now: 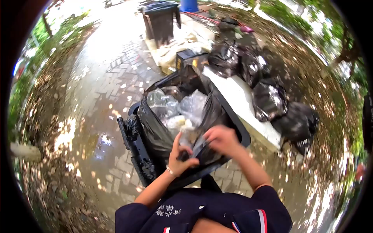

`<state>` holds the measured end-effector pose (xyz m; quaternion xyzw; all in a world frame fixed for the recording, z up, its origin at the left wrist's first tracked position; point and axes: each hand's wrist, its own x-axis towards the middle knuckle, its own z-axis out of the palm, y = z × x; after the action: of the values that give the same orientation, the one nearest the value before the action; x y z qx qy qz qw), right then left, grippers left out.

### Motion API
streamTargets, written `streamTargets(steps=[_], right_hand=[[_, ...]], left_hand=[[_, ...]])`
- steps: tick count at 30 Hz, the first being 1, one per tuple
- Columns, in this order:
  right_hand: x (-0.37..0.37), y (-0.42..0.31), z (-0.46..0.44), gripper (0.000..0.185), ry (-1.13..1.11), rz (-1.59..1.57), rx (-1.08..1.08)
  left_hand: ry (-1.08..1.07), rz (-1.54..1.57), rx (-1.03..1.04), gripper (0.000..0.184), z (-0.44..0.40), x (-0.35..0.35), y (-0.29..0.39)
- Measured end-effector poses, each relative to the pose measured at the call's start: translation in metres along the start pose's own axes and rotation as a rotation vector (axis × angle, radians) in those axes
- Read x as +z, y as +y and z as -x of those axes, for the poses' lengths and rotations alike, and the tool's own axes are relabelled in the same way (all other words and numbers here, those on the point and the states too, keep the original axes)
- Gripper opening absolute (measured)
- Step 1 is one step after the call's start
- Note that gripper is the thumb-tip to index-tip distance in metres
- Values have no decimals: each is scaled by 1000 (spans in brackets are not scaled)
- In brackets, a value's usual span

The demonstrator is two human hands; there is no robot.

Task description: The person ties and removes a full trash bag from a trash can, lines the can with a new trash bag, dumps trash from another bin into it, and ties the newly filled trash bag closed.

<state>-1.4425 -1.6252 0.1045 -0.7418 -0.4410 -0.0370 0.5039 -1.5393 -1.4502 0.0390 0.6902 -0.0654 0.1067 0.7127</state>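
Observation:
A black garbage bag (153, 133) lines a wheeled trash bin (243, 134) in front of me, its mouth wide and partly upright. Inside lie clear plastic bags (194, 105) and pale crumpled waste (179, 123). My left hand (180, 160) is at the near side of the bin, its fingers curled around a dark bunch of the liner. To its right, my right hand (223, 139) pinches a strip of the same black plastic. Motion blurs the right fingers somewhat.
Several full black bags (270, 99) stand along the right, beside a white slab (237, 95). Further off are another dark bin (160, 23), a blue barrel (189, 5) and a black box (192, 59). Wet paving (99, 97) and leaf litter surround the bin.

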Motion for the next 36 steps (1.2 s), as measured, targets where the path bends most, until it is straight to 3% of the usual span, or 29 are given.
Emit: streamTargets(steps=[1, 2, 4, 6, 7, 8, 10, 11, 12, 14, 16, 18, 19, 20, 22, 23, 24, 27, 28, 31, 33, 36], right_hand=[[20, 9, -5, 13, -118, -77, -73], [37, 17, -5, 12, -232, -161, -137], [45, 25, -10, 10, -420, -245, -107], [42, 32, -17, 10, -543, -334, -319], [33, 34, -24, 13, -605, -372, -328], [20, 36, -35, 16, -661, -406, -337], [-2, 42, -60, 27, -483, -436, -67], [-8, 68, -76, 41, -270, -370, 12], [-10, 103, -92, 54, -57, -303, 94], [-19, 155, -128, 83, 125, 32, 258], [-2, 230, -150, 100, 52, 201, 343], [11, 265, -171, 96, -166, 77, 501], [14, 272, -180, 78, -242, -74, 366], [13, 254, -191, 47, -385, -409, 492], [23, 253, -203, 24, -388, -266, 353], [36, 268, -201, 18, -114, -407, 238], [23, 231, -200, 19, -94, -599, 375], [21, 191, -188, 21, 29, -635, 447], [27, 183, -183, 18, 163, -685, 547], [24, 197, -158, 16, 76, -942, 290], [30, 131, -122, 23, 109, -308, 275], [69, 81, -39, 13, 114, -482, 395]], left_hand=[[-65, -130, -32, 111, 2, -2, -1], [-75, -206, -60, 109, 5, 7, 9], [39, -367, 0, 87, -3, 23, 19], [178, -399, -31, 47, -9, 24, -6], [125, -417, -59, 17, -4, 25, -20], [150, -431, -65, 17, -6, 33, -16], [400, -309, -189, 19, -11, 48, -11], [458, -243, -271, 23, -12, 49, -11], [473, -257, -274, 23, -13, 49, -11], [514, -327, -208, 28, -13, 52, -10], [556, -324, -207, 30, -15, 55, -9], [609, -330, -188, 31, -15, 55, -10], [637, -321, -218, 29, -15, 55, -14], [648, -317, -222, 29, -17, 56, -14], [670, -323, -152, 25, -21, 57, -13], [643, -325, -130, 22, -23, 56, -8], [622, -360, -101, 19, -22, 54, -9], [642, -328, -45, 22, -25, 52, -11], [648, -336, -20, 17, -26, 51, -13], [669, -324, 31, 9, -33, 44, -21], [713, -363, 89, 8, -39, 38, -33], [713, -272, -31, 11, -51, 29, -45]])
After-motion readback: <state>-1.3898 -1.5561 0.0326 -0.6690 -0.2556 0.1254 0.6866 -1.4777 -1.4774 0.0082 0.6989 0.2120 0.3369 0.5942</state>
